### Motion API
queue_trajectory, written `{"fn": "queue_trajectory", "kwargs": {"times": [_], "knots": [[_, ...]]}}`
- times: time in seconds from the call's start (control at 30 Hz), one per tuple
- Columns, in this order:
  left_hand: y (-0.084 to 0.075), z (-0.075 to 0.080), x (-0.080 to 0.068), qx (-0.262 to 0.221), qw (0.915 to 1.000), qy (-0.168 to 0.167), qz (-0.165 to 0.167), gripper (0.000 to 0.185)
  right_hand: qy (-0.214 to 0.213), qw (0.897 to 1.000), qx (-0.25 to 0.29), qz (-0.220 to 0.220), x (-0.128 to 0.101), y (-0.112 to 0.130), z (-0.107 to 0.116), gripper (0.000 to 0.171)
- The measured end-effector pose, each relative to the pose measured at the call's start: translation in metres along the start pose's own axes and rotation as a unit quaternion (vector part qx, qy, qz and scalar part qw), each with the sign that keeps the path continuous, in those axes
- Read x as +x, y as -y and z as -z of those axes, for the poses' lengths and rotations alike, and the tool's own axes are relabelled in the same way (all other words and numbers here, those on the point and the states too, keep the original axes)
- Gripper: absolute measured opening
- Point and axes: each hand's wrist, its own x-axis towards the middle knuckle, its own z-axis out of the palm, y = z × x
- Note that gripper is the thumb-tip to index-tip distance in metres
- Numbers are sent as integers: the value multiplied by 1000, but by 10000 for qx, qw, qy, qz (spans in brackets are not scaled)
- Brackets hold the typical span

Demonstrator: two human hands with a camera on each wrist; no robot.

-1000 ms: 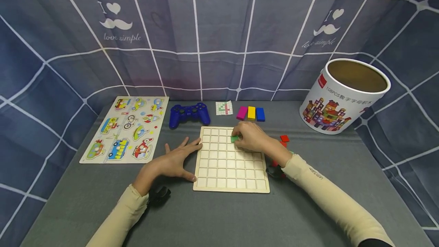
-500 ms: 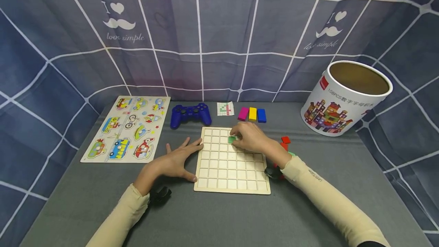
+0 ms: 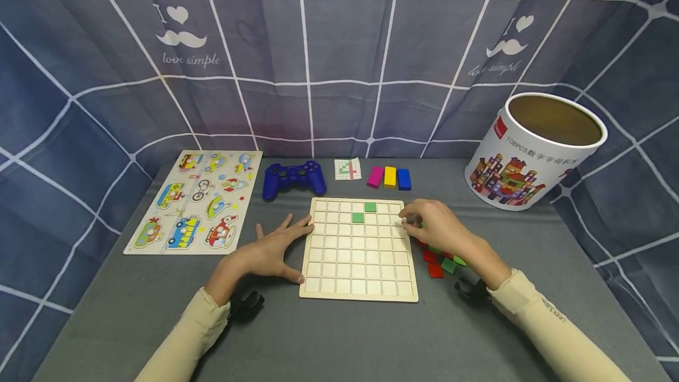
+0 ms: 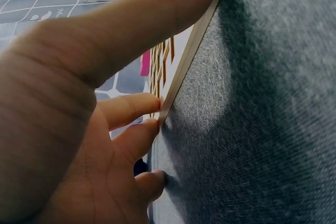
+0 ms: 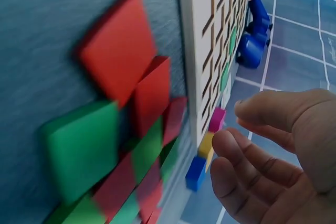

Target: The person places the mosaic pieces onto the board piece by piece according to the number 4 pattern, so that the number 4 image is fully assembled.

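A pale wooden grid board (image 3: 345,258) lies flat in front of me. Two green square tiles sit in its cells near the far edge, one green tile (image 3: 370,207) in the farthest row and another green tile (image 3: 358,217) a row nearer. My left hand (image 3: 265,249) is spread, with thumb and fingertips touching the board's left edge. Over the far right edge hovers my right hand (image 3: 437,226); the right wrist view shows a gap between its thumb and fingers, with nothing held. Beside the board, partly under that hand, lie several loose red tiles (image 5: 121,45) and green tiles (image 5: 84,145).
Behind the board are a blue game controller (image 3: 294,178), a small printed grid card (image 3: 347,169), and magenta (image 3: 375,177), yellow (image 3: 389,177) and blue (image 3: 404,179) blocks. A vehicle picture board (image 3: 198,202) lies left. A large white bucket (image 3: 514,175) stands back right.
My right hand has let go of a green tile in the second row and moved right, off the cells. The farther green tile, hidden before, now shows. My left hand stays put.
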Motion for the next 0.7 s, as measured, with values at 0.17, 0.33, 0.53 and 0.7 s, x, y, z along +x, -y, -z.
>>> {"fn": "queue_trajectory", "kwargs": {"times": [0.17,0.33,0.53,0.7], "knots": [[-1,0,1,21,10000,-8,16,109,-63,9996,-115,-248,-23,-11,10,20],[-1,-1,2,35,10000,2,35,111,-184,9985,-296,-432,-48,-25,17,21],[-2,-1,2,41,10000,-3,36,111,-125,9972,-298,-676,-66,-37,24,24],[-1,0,1,45,10000,-18,29,111,-150,9967,-416,-676,-64,-41,24,22]]}}
